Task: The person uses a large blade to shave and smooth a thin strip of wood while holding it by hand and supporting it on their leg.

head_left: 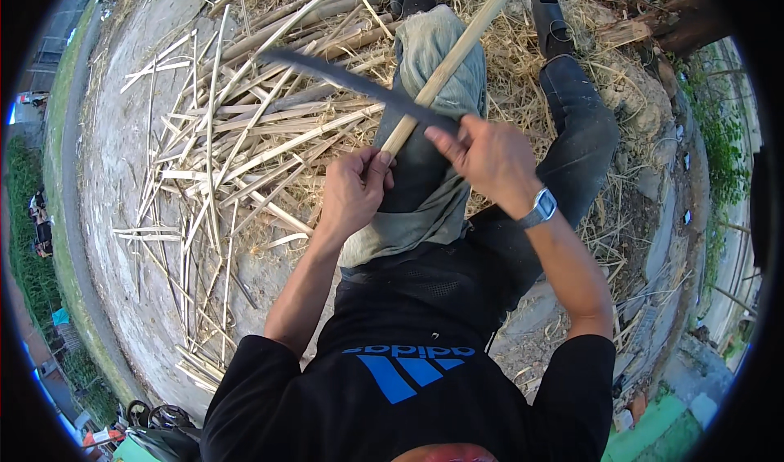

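A long pale strip of split bamboo (457,56) slants across my cloth-covered leg, its near end pinched in my left hand (357,186). My right hand (490,156), with a watch (543,207) on its wrist, is closed round the handle end of a long dark knife (359,84). The blade crosses over the strip a little beyond my left fingers and points to the far left. The knife's handle is mostly hidden in my fist. A grey-green cloth (441,50) lies over my leg under the strip.
Many split strips (237,127) lie criss-crossed on the ground at the left, with thicker poles (327,13) behind. Curly shavings (510,78) are heaped around my legs. A weathered log (678,25) lies at the far right.
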`<act>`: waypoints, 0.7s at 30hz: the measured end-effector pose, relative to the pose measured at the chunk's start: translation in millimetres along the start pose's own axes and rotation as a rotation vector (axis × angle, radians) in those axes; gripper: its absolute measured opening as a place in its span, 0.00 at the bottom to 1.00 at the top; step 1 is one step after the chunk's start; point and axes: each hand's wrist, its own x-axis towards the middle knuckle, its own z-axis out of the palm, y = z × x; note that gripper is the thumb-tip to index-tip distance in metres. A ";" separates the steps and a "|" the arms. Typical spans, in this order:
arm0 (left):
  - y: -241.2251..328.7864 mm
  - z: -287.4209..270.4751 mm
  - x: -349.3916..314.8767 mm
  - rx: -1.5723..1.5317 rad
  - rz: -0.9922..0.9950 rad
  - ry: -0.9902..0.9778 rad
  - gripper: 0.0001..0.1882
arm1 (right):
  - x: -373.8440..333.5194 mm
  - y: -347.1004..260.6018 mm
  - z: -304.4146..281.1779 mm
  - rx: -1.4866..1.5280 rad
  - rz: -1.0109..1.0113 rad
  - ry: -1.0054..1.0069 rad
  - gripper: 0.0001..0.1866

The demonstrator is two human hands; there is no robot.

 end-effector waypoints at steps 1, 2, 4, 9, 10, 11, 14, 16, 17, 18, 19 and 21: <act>0.0 0.3 -1.0 -0.037 -0.008 -0.019 0.16 | 12.3 11.9 -7.3 -0.001 0.008 0.001 0.39; 1.2 1.2 -2.3 -0.039 -0.013 -0.021 0.16 | 25.3 21.9 -18.3 0.013 0.091 0.014 0.39; 8.8 4.3 -1.5 -0.018 -0.028 -0.034 0.15 | 30.8 24.4 -36.4 0.121 0.156 -0.041 0.40; -4.6 4.7 -8.3 -0.070 -0.034 -0.021 0.16 | 6.2 18.5 -18.1 -0.057 -0.058 -0.107 0.39; -6.0 3.5 -13.3 -0.111 -0.045 -0.029 0.16 | 15.8 33.5 -22.1 -0.015 -0.051 -0.018 0.40; -2.9 3.4 -14.3 -0.111 -0.049 -0.032 0.16 | 28.6 48.8 -25.9 0.027 -0.054 0.073 0.40; 11.5 1.8 -8.2 -0.125 -0.101 -0.091 0.16 | 34.4 56.9 -28.8 0.058 0.058 0.051 0.40; 3.6 6.0 -3.9 -0.192 -0.125 -0.088 0.16 | 28.0 42.7 -17.9 0.095 0.075 0.001 0.40; -0.6 6.2 -5.4 -0.259 -0.164 -0.095 0.16 | 16.2 33.7 -11.1 0.098 0.076 0.005 0.40; 0.7 5.7 -8.0 -0.349 -0.216 -0.123 0.15 | 2.2 26.6 -4.4 0.065 -0.042 -0.031 0.39; -0.3 4.8 -7.4 -0.345 -0.220 -0.126 0.15 | -4.6 23.8 -0.1 0.033 -0.160 -0.068 0.39; -1.9 0.9 -11.7 -0.483 -0.238 -0.167 0.17 | 4.4 30.7 -14.8 -0.041 -0.122 -0.083 0.38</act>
